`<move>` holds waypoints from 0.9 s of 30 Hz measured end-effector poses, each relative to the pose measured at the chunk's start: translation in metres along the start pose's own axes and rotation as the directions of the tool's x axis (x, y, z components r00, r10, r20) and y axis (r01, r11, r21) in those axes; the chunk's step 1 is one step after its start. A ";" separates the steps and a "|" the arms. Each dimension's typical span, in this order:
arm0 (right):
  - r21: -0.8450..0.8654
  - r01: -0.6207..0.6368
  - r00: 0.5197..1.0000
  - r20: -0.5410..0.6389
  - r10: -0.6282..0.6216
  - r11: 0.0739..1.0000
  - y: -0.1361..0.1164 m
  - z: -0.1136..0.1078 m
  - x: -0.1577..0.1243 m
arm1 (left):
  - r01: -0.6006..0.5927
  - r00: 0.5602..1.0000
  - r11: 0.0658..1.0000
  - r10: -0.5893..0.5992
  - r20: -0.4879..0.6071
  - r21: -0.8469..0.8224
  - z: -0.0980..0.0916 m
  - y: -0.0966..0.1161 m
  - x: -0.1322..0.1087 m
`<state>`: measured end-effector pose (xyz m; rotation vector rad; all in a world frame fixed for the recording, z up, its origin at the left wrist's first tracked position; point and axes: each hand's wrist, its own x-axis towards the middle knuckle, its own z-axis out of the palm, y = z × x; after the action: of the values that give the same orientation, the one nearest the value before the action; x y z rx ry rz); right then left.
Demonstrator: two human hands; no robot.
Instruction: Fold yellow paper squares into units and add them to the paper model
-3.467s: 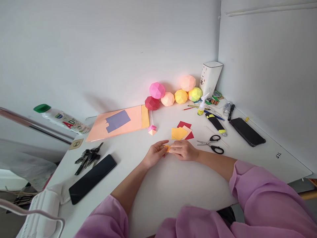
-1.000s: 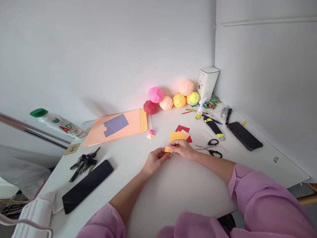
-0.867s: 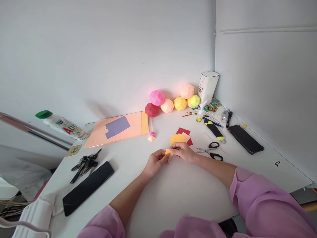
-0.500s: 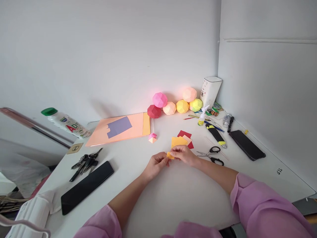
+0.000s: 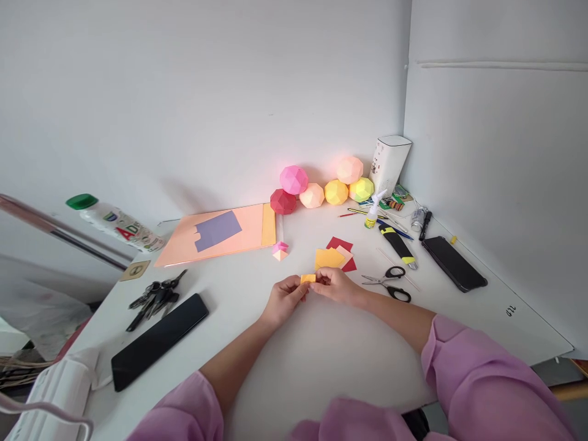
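Between my two hands is a small orange-yellow piece of paper, raised a little over the table. My left hand is closed, thumb and fingers pinching the paper's left end. From the other side, my right hand pinches its right end; the fingertips partly hide the edges. Just beyond my right hand lie a yellow paper square and red paper pieces, with a peach piece among them. A small pink and peach folded paper shape stands farther back.
Scissors lie right of my right hand, near a utility knife and a glue bottle. Faceted paper balls line the wall. Peach sheets, keys, a black phone and a bottle are leftward.
The small paper piece has turned and now shows as a level strip between my fingers. Both hands keep their grip. The whole view has shifted slightly.
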<state>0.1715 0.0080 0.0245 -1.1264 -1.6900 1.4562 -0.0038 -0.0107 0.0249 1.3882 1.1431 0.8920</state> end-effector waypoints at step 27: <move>0.071 0.003 0.995 0.100 -0.010 0.998 -0.001 -0.012 0.002 | 0.015 0.998 0.999 -0.012 0.066 -0.049 -0.001 -0.003 0.002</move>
<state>0.1815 0.0150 0.0276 -1.0243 -1.6945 1.5793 -0.0048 -0.0088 0.0220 1.3585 1.0724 0.8537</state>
